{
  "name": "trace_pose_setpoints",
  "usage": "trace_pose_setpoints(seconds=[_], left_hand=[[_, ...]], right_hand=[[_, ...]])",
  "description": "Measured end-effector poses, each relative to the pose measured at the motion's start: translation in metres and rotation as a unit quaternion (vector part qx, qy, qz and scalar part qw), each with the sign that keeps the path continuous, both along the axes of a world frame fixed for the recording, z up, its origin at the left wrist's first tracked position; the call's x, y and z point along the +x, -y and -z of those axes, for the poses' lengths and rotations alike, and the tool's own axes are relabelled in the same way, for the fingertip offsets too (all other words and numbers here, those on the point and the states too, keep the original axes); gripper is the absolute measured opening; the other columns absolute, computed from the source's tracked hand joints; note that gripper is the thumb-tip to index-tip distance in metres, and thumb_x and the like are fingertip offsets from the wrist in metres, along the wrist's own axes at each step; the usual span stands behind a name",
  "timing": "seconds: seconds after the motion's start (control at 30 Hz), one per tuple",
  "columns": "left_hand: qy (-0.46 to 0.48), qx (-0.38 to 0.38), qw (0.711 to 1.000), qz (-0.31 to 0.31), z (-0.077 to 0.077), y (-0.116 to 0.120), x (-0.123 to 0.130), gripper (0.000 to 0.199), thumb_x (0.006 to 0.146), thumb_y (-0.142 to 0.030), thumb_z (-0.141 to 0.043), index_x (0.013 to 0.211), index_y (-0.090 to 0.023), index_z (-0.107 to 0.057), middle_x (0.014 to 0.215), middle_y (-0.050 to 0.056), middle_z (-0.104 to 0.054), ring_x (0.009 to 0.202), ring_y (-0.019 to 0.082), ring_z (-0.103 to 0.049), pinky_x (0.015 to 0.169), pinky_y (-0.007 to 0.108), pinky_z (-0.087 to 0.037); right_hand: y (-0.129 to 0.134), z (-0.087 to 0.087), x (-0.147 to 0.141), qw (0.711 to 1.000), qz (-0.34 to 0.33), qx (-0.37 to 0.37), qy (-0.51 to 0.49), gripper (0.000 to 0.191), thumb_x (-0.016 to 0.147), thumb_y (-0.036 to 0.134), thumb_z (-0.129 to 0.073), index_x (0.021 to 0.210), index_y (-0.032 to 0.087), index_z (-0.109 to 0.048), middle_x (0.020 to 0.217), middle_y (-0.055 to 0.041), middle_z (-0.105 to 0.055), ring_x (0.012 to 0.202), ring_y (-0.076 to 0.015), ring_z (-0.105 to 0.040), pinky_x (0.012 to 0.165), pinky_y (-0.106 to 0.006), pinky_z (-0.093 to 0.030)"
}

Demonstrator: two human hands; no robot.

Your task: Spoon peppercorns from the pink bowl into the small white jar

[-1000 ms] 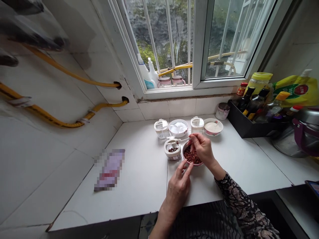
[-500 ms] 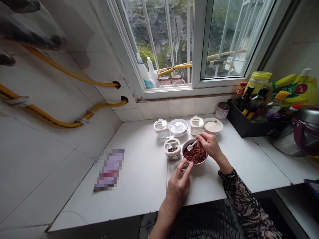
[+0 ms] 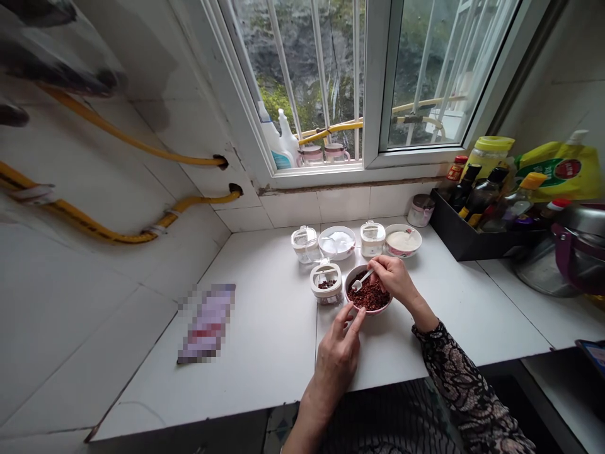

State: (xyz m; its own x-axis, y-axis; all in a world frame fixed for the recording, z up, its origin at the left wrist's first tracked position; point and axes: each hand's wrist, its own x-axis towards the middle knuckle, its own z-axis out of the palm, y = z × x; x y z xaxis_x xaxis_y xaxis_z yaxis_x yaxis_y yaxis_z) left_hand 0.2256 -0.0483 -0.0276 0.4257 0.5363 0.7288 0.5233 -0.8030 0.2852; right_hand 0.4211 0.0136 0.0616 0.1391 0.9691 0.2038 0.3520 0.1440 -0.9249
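Observation:
My right hand (image 3: 393, 279) pinches the handle of a small white spoon (image 3: 360, 281) over a bowl of reddish-brown grains (image 3: 373, 296). The spoon's tip is at the left part of the bowl, close to the grains. With fingertips on the bowl's near rim, my left hand (image 3: 341, 347) has its fingers apart. Just left of the bowl stands a clear jar (image 3: 327, 291) with a white-rimmed lid and some of the same dark grains inside. Behind are two more clear lidded jars (image 3: 305, 244) (image 3: 372, 238), a bowl of white powder (image 3: 336, 243) and a bowl of pale granules (image 3: 403, 239).
A black box of bottles (image 3: 472, 234) and a metal pot (image 3: 543, 268) stand at the right. A small lidded jar (image 3: 420, 210) is near the back wall. On the counter's left lies a blurred purple packet (image 3: 208, 321). A window (image 3: 302, 88) is behind.
My right hand has shifted slightly left and down, bringing the spoon's tip toward the bowl's left side. My left hand looks unmoved.

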Motion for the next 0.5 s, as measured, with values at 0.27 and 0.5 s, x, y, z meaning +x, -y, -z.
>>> trace_pose_setpoints(seconds=[0.27,0.5], left_hand=[[0.01,-0.001,1.0,-0.006,0.0009,0.0009,0.0017,0.07,0.093,0.003,-0.041,0.156,-0.026,-0.037,0.141,0.015,-0.054,0.106,0.018,-0.068,0.087,0.03,-0.063],[0.006,-0.005,1.0,-0.002,-0.0017,0.0012,0.0013,0.07,0.093,0.003,-0.041,0.156,-0.026,-0.037,0.14,0.016,-0.054,0.107,0.019,-0.069,0.088,0.03,-0.063]], right_hand=[[-0.0035,0.0003,0.0016,0.993,0.003,-0.045,-0.106,0.022,0.079,0.039,-0.059,0.069,0.02,-0.061,0.045,0.0023,-0.062,0.028,-0.01,-0.042,0.032,-0.022,-0.03],[-0.0043,0.0035,0.0027,0.993,0.011,-0.043,-0.113,0.026,0.077,0.045,-0.063,0.068,0.02,-0.061,0.044,0.0018,-0.063,0.028,-0.0093,-0.043,0.031,-0.02,-0.031]])
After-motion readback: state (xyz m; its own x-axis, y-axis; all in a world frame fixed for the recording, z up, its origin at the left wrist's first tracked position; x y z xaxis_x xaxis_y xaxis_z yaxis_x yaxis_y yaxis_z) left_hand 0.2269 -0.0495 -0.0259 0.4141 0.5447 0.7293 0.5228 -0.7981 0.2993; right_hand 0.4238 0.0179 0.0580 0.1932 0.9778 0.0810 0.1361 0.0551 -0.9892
